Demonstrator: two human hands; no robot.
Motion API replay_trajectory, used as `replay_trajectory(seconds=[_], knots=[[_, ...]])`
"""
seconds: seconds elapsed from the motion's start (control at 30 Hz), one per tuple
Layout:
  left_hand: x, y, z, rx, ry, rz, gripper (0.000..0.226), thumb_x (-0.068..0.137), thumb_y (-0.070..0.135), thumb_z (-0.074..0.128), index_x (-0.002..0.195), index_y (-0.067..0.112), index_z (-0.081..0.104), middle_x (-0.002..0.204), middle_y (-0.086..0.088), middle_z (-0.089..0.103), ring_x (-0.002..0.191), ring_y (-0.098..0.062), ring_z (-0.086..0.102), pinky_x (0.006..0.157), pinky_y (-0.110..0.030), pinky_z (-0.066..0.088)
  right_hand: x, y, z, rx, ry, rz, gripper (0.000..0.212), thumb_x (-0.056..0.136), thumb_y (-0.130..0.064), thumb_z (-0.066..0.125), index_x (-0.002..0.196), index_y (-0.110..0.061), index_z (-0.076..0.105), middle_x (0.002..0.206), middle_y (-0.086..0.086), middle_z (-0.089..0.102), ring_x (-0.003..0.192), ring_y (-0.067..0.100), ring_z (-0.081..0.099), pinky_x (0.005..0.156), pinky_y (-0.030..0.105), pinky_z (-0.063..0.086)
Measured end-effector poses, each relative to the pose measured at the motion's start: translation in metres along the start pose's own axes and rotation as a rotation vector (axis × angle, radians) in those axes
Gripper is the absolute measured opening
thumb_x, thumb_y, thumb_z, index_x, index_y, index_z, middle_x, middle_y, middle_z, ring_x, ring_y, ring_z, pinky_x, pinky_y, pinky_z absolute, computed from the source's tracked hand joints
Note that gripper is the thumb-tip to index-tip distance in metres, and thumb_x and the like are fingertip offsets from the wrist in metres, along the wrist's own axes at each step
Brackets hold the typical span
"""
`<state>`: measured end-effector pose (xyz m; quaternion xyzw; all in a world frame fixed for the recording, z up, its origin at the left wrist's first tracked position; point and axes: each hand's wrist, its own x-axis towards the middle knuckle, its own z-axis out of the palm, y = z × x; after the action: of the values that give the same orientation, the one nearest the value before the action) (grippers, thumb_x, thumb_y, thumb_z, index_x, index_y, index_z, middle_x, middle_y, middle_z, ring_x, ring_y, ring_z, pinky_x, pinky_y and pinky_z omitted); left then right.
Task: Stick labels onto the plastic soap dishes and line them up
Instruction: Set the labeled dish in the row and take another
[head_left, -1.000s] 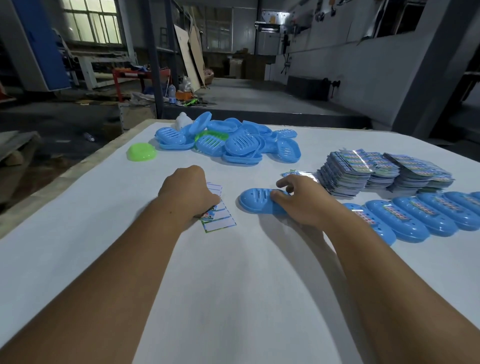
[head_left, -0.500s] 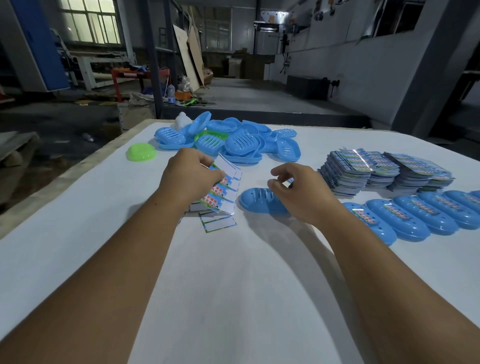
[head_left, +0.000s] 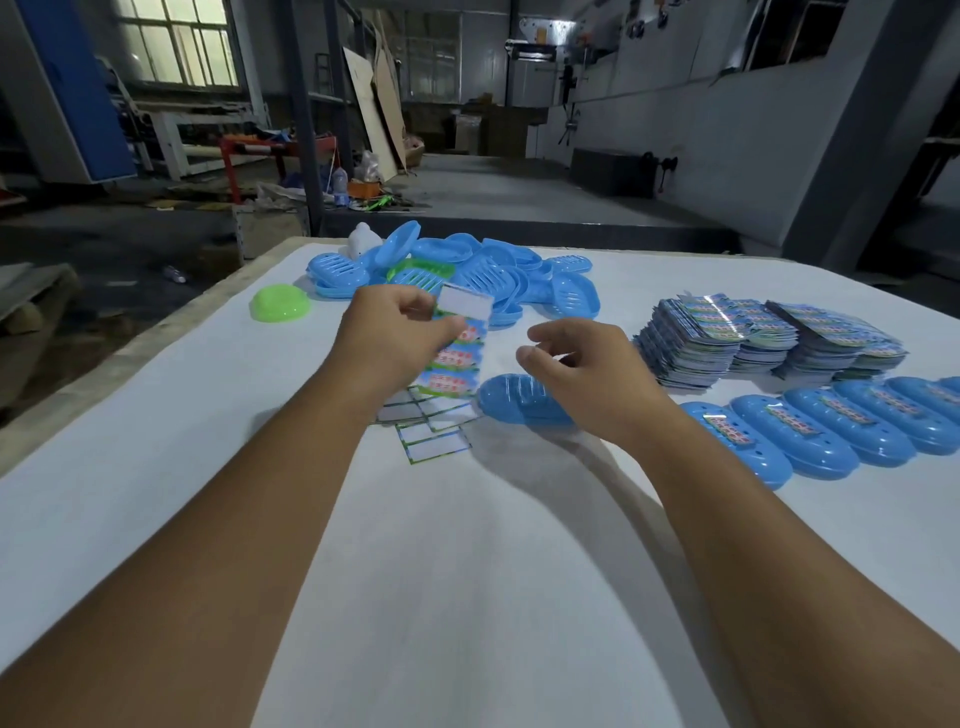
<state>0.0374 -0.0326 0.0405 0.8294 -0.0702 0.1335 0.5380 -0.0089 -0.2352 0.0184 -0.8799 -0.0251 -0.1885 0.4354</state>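
My left hand (head_left: 395, 338) grips a sheet of colourful labels (head_left: 460, 349), lifted upright above the table. My right hand (head_left: 587, 374) hovers just right of the sheet with fingers loosely curled and holding nothing. Under that hand lies a blue soap dish (head_left: 511, 400), upside down on the white table (head_left: 467, 571). A row of labelled blue dishes (head_left: 810, 431) runs along the right. Spent label backings (head_left: 434, 441) lie on the table below the sheet.
A heap of unlabelled blue dishes (head_left: 467, 275) with a green one in it sits at the far edge. A lone green dish (head_left: 280, 304) lies to its left. Stacks of label sheets (head_left: 753, 338) stand at the right. The table's left edge drops to the workshop floor.
My left hand has lifted the label sheet off the table and raised it upright. My right hand let go of the blue dish and rose toward the sheet.
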Motion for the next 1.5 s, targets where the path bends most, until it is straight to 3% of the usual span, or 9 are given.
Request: replay_trajectory(seconds=[0.13,0.2,0.3,0.53,0.67,0.83,1.03,1.23,1.5], knots=[[-0.011,0.007,0.012,-0.205,-0.214,-0.003,0.014,0.078,0.018,0.085,0.087,0.014,0.076,0.074,0.009,0.076,0.064,0.0,0.07,0.056,-0.011,0.048,0.001,-0.004,0.001,0.289,-0.056,0.012,0.023,0.09,-0.027,0.077,0.111,-0.023,0.067,0.084,-0.011,0.078,0.079,0.002,0.073,0.069,0.016,0.056],[-0.014,0.008,0.016,-0.224,-0.261,-0.006,0.009,0.081,0.017,0.082,0.087,0.017,0.076,0.075,0.007,0.077,0.068,-0.005,0.072,0.059,-0.013,0.051,0.002,-0.004,0.0,0.35,-0.074,-0.018,0.012,0.093,-0.015,0.073,0.099,-0.025,0.069,0.076,-0.01,0.078,0.07,0.002,0.073,0.062,0.015,0.054],[-0.016,0.011,0.017,-0.21,-0.21,-0.022,0.004,0.086,0.016,0.075,0.087,0.02,0.075,0.071,0.009,0.075,0.067,-0.004,0.07,0.057,-0.01,0.048,0.003,-0.005,-0.003,0.389,-0.044,-0.02,0.019,0.095,-0.01,0.07,0.093,-0.029,0.067,0.071,-0.014,0.076,0.063,-0.003,0.07,0.052,0.009,0.048],[-0.017,0.018,0.016,-0.142,-0.148,-0.015,0.02,0.081,0.009,0.075,0.092,0.025,0.071,0.066,0.007,0.071,0.054,0.004,0.062,0.044,-0.007,0.04,0.002,-0.005,-0.005,0.413,-0.036,0.033,0.016,0.096,-0.013,0.07,0.092,-0.029,0.066,0.075,-0.017,0.077,0.069,-0.004,0.072,0.05,0.009,0.048],[-0.016,0.017,0.015,-0.138,-0.15,-0.002,0.021,0.081,0.01,0.075,0.09,0.028,0.069,0.06,0.009,0.07,0.057,0.002,0.062,0.046,-0.008,0.04,0.002,-0.007,-0.005,0.43,-0.031,0.065,0.014,0.096,-0.015,0.07,0.109,-0.017,0.068,0.079,-0.015,0.078,0.073,-0.001,0.074,0.051,0.01,0.05],[-0.017,0.016,0.014,-0.11,-0.164,0.013,0.023,0.081,0.011,0.076,0.091,0.029,0.067,0.06,0.008,0.071,0.056,0.002,0.06,0.043,-0.009,0.038,0.002,-0.007,-0.005,0.399,-0.036,0.058,0.016,0.095,-0.016,0.071,0.095,-0.03,0.065,0.076,-0.017,0.077,0.072,-0.002,0.073,0.051,0.01,0.05],[-0.018,0.017,0.012,-0.096,-0.196,0.024,0.027,0.081,0.013,0.08,0.095,0.03,0.063,0.069,0.008,0.075,0.066,-0.001,0.066,0.055,-0.016,0.044,0.002,-0.009,-0.005,0.324,0.025,0.138,0.026,0.092,-0.022,0.076,0.115,-0.025,0.064,0.083,-0.005,0.079,0.077,0.006,0.076,0.065,0.027,0.063],[-0.019,0.015,0.015,-0.098,-0.209,0.05,0.033,0.081,0.014,0.081,0.098,0.028,0.057,0.072,0.011,0.076,0.065,0.002,0.068,0.065,-0.021,0.047,0.001,-0.006,-0.002,-0.063,0.141,-0.028,0.013,0.086,-0.032,0.078,0.085,-0.023,0.069,0.08,-0.007,0.069,0.068,0.009,0.061,0.065,0.032,0.053],[-0.021,0.013,0.022,-0.009,-0.158,0.101,0.03,0.079,0.022,0.081,0.089,0.032,0.055,0.074,0.012,0.075,0.079,-0.01,0.071,0.077,-0.033,0.056,-0.006,-0.014,0.0,-0.103,0.074,-0.031,0.021,0.085,-0.034,0.072,0.065,-0.034,0.075,0.064,-0.017,0.072,0.064,0.0,0.068,0.057,0.022,0.05]])
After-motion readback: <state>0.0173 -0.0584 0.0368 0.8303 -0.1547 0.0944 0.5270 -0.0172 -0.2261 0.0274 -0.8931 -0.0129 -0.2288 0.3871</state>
